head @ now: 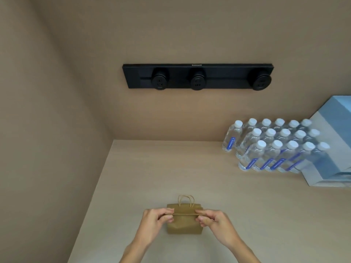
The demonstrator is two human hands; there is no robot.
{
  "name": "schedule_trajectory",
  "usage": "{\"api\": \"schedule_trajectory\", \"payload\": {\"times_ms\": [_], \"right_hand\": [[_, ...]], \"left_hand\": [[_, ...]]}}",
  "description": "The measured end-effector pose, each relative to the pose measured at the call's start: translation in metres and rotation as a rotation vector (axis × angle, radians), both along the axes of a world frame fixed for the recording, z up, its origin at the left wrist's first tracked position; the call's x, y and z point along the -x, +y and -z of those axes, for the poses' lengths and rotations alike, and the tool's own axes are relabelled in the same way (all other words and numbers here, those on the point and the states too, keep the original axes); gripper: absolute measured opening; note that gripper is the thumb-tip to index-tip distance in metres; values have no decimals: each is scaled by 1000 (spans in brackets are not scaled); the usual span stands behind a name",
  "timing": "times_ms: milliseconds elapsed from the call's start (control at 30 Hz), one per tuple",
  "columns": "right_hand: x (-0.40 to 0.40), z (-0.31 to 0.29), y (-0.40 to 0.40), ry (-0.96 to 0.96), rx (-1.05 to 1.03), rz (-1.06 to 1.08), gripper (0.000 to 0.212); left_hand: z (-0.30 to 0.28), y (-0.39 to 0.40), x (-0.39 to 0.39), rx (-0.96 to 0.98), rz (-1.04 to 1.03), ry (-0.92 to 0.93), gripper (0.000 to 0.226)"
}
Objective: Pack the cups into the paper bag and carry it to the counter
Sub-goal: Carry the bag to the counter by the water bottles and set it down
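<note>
We pinched the paper bag [183,223] rim, left hand [155,221] and right hand [214,222] at opposite ends, its long axis running crosswise between them; contents seemingly hidden.

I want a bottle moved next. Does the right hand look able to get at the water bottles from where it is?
Probably yes, once it lets go: the right hand is pinching the paper bag, but the counter between it and the water bottles lies bare.

Both hands reach forward, left hand [158,218] and right hand [212,221] level, fingers pinched closed.
</note>
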State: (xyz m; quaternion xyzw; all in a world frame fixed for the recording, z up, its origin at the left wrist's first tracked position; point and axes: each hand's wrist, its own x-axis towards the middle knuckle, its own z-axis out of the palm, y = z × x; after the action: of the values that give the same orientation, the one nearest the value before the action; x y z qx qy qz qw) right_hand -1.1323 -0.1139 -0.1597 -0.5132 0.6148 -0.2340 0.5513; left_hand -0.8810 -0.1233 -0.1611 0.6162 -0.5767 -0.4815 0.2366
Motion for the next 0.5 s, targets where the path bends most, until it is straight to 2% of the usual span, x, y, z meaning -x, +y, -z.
{"api": "schedule_trajectory", "payload": {"times_ms": [67,133,267,333,500], "right_hand": [[3,-2,-2,85,9,-70,23],[4,-7,-7,177,22,-161,30],[6,-28,-17,528,123,-487,40],[6,-36,-21,608,129,-605,40],[0,-41,-25,648,77,-696,41]], "left_hand": [[-5,-2,1,17,64,-89,21],[-13,-6,4,42,166,-161,10],[-28,-12,14,115,454,-297,12],[-28,-12,17,113,430,-313,17],[-30,-9,17,61,311,-465,25]]}}
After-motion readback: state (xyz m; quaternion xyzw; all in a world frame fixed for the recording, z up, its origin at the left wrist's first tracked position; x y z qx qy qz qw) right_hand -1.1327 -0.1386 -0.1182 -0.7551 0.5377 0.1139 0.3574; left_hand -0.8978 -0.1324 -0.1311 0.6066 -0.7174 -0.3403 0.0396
